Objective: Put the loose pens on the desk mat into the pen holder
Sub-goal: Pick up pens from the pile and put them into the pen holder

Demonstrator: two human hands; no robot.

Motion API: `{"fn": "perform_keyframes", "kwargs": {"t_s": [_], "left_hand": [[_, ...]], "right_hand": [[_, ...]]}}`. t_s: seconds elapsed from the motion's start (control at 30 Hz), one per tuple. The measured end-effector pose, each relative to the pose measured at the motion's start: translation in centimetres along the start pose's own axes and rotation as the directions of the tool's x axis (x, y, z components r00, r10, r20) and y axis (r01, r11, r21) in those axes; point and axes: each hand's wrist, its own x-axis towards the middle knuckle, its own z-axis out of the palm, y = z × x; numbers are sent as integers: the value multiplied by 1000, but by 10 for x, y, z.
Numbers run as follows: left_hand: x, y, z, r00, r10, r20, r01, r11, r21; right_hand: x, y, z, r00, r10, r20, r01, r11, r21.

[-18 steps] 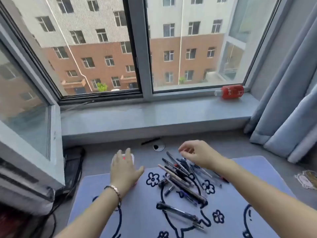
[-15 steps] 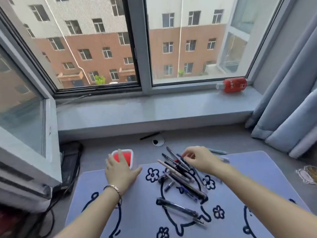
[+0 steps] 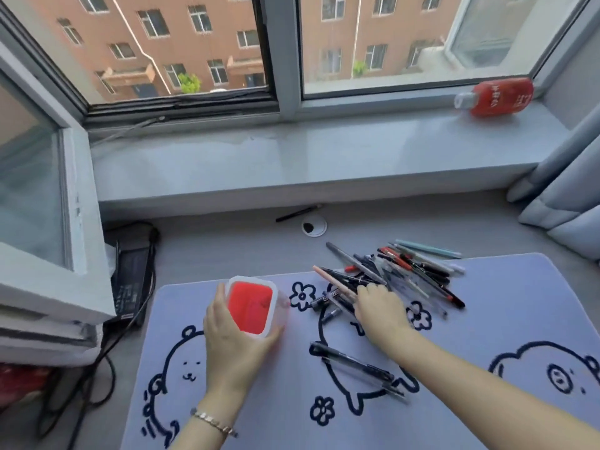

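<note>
The pen holder [image 3: 250, 305], a clear square cup with a red inside, stands on the lilac desk mat [image 3: 487, 319] at its far left. My left hand [image 3: 232, 349] grips the holder from the near side. A pile of loose pens [image 3: 402, 272] lies on the mat's far middle, spilling onto the grey desk. My right hand [image 3: 378, 308] rests palm down on the near end of that pile, fingers curled over a few pens. One black pen [image 3: 357, 365] lies apart, nearer to me.
A grey window sill [image 3: 292, 157] runs behind the desk, with a red bottle [image 3: 496, 96] lying on it at the right. A black pen [image 3: 297, 213] and a cable hole [image 3: 314, 226] lie by the sill. Curtains [image 3: 565, 190] hang right; black cables and a device [image 3: 130, 274] sit left.
My left hand has closed around the pen holder and drawn it nearer. My right hand dropped onto the near end of the pen pile. The camera tipped down and closer.
</note>
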Motion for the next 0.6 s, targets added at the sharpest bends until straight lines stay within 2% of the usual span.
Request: {"fn": "perform_keyframes", "kwargs": {"t_s": [0.13,0.2,0.33,0.43,0.5,0.53,0.6], "left_hand": [[-15,-13,0,998,-14,64,12,999,37],[-16,-13,2,998,-17,66,16,1000,25],[-18,-6,8,997,32,67,-34,999,31],[-22,1,15,989,103,103,-109,992,57],[-23,8,20,980,153,129,-163,984,74],[-23,11,22,975,177,134,-189,978,84],[-24,17,24,961,233,148,-252,959,127]], "right_hand": [[-4,4,5,999,-49,-7,49,995,86],[-10,8,-1,998,-67,-4,67,980,187],[-29,20,-38,992,-54,-114,79,971,228],[-52,16,-82,963,-219,-158,261,904,339],[-71,8,-110,919,-382,-97,391,850,353],[-78,5,-120,901,-434,-10,411,847,337],[-84,0,-131,872,-447,200,396,884,249]]}}
